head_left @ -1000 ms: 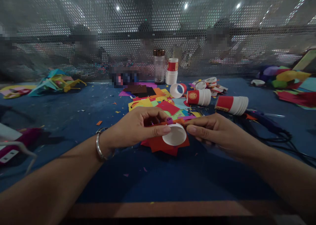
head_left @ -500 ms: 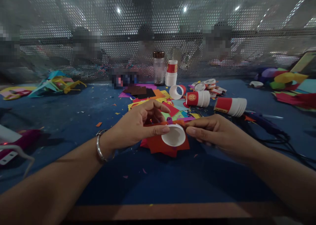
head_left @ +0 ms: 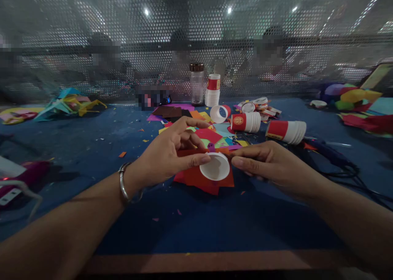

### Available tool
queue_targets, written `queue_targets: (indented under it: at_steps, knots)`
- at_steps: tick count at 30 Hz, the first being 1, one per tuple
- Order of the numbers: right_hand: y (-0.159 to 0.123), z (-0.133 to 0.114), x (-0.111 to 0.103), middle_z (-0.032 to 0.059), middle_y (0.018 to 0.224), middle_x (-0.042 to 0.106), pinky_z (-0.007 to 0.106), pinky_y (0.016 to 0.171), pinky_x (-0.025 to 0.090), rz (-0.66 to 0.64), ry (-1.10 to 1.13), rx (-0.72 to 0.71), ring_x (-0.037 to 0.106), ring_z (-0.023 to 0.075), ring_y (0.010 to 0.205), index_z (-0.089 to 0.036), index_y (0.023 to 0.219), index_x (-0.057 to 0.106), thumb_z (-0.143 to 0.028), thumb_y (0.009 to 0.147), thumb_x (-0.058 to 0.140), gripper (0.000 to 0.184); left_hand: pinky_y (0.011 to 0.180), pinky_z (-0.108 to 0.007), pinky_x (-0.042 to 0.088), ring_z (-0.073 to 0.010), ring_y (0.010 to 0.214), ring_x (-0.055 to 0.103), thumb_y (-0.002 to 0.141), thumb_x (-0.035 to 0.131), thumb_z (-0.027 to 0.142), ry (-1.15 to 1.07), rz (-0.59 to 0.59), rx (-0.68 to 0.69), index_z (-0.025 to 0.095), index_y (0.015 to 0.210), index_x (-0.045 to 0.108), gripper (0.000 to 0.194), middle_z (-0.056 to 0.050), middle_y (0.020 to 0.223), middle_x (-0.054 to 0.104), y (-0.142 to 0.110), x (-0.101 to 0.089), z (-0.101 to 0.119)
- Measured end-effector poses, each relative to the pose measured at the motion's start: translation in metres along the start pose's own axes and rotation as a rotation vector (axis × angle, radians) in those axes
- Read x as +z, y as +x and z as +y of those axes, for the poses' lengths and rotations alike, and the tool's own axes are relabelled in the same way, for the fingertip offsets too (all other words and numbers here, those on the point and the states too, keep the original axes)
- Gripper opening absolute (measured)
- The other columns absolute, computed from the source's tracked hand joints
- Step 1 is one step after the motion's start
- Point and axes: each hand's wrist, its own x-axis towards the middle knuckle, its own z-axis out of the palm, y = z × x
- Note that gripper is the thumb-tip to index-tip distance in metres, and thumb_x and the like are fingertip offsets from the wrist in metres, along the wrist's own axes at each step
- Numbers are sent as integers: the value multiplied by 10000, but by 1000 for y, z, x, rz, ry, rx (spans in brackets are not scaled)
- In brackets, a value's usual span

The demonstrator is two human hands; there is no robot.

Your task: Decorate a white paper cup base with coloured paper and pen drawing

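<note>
A short white paper cup piece (head_left: 215,167) sits against orange-red paper (head_left: 225,179) with an angular, pointed edge, its round opening facing me. A small purple piece with dark dots (head_left: 211,147) shows just above the cup's rim. My left hand (head_left: 181,151) grips the cup from the left, thumb on the rim, index finger raised and curved above it. My right hand (head_left: 260,159) is closed in a pinch at the cup's right edge, beside the paper. What lies between its fingertips is too small to make out.
Coloured paper sheets (head_left: 208,136) lie beyond my hands. Stacked red-and-white cups (head_left: 287,132) lie on their sides at right, near a dark glue gun (head_left: 331,153) with cables. A clear bottle (head_left: 197,85) stands at the back. A magenta power strip (head_left: 27,177) is at left.
My left index finger has lifted and straightened a little, and more of the red sheet behind shows. The cup and paper have tilted slightly; my right hand stays almost still.
</note>
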Motion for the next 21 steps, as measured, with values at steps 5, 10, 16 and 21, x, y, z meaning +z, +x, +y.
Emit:
queue_targets:
  at_steps: [5,10,16,21]
  knots:
    - [-1,-1,0,-51,567,407,255,463,210,-8,-27,-12,309,67,515,-153,723,725,-575,902,650,464,669,-214,540,-122,800,705,808,791,230,30,-4,32,217,1253,494,535,41,847,685,1,0,0]
    - [0,1,1,-46,585,415,248,455,219,4,10,23,332,74,526,-158,786,752,-588,892,655,453,637,-204,515,-122,797,710,792,781,176,45,16,19,215,1243,488,540,51,822,679,1,2,3]
    - [0,0,1,-58,557,398,244,445,207,1,20,20,309,64,498,-162,723,705,-605,886,653,475,645,-222,510,-135,791,707,784,804,215,28,7,54,204,1247,487,560,36,818,689,2,0,1]
    - [0,-1,1,-55,555,408,235,437,214,4,18,19,319,62,500,-164,685,675,-563,908,645,459,643,-211,513,-113,768,691,788,800,214,33,7,61,200,1258,484,566,46,820,684,1,1,0]
